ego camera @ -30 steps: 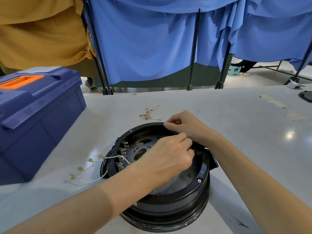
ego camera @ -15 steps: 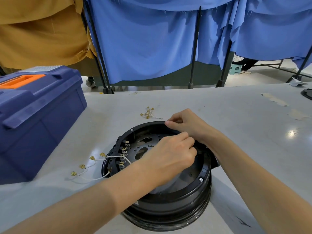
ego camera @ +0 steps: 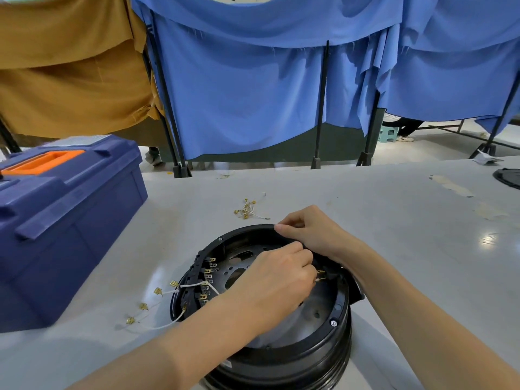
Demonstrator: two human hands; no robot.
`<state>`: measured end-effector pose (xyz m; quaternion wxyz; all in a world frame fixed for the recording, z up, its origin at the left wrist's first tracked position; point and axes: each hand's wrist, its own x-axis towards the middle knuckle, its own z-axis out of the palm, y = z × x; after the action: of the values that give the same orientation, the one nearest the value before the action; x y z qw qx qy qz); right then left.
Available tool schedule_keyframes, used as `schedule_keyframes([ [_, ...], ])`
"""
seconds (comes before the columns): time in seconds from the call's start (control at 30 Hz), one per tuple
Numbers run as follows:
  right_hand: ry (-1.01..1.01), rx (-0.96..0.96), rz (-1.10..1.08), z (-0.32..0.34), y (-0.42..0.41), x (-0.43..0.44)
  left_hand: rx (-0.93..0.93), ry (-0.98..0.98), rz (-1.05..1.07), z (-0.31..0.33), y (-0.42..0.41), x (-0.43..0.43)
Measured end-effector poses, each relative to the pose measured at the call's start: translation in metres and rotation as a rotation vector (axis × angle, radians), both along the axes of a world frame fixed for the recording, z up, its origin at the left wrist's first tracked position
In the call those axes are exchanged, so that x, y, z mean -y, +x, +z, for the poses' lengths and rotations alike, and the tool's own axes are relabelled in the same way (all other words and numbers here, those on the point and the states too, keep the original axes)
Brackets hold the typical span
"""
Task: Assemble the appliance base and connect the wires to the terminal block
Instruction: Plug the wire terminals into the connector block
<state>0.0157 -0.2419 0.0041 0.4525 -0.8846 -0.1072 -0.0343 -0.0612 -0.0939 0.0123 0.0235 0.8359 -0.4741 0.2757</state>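
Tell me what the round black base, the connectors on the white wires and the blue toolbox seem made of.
Round black base: probably moulded plastic, semi-gloss, with soft highlights along its rim.
Connectors: brass-coloured and shiny, likely stamped metal.
Blue toolbox: matt moulded plastic by its rounded ribs, with an orange handle.

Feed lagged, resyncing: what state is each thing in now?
appliance base: on the table, inside exposed.
terminal block: several brass tabs bare.
trailing wires: far ends loose on the table.
spare wire bundle: lying untouched.
toolbox: lid shut.
left hand: pinching a brass connector inside the base.
right hand: gripping the base's far rim.
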Motion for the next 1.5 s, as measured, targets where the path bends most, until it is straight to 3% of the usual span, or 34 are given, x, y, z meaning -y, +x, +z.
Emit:
schedule_keyframes([
  [0.27,-0.052,0.022,0.01,0.004,-0.005,-0.003,-0.054,-0.013,-0.048,0.0,0.003,0.004],
  [0.37,-0.019,-0.003,0.022,0.004,-0.007,-0.001,-0.19,-0.025,-0.049,0.007,0.003,0.0],
  [0.6,-0.13,-0.003,0.073,0.009,-0.003,0.014,-0.569,-0.108,0.167,0.019,0.012,-0.057],
  [0.97,-0.043,-0.086,0.116,0.013,-0.005,0.024,-0.765,-0.303,0.231,0.035,0.013,-0.095],
  [1.1,-0.045,0.174,0.014,0.033,-0.017,0.011,-0.776,-0.361,0.239,0.044,0.017,-0.083],
  [1.17,0.004,0.156,0.153,0.049,-0.028,0.003,-0.749,-0.411,0.243,0.049,0.019,-0.078],
  [1.3,-0.081,-0.088,0.509,0.064,-0.05,-0.01,-0.758,-0.509,0.223,0.061,0.024,-0.069],
  [1.5,-0.029,-0.17,0.512,0.072,-0.054,0.002,-0.804,-0.487,0.199,0.068,0.025,-0.063],
])
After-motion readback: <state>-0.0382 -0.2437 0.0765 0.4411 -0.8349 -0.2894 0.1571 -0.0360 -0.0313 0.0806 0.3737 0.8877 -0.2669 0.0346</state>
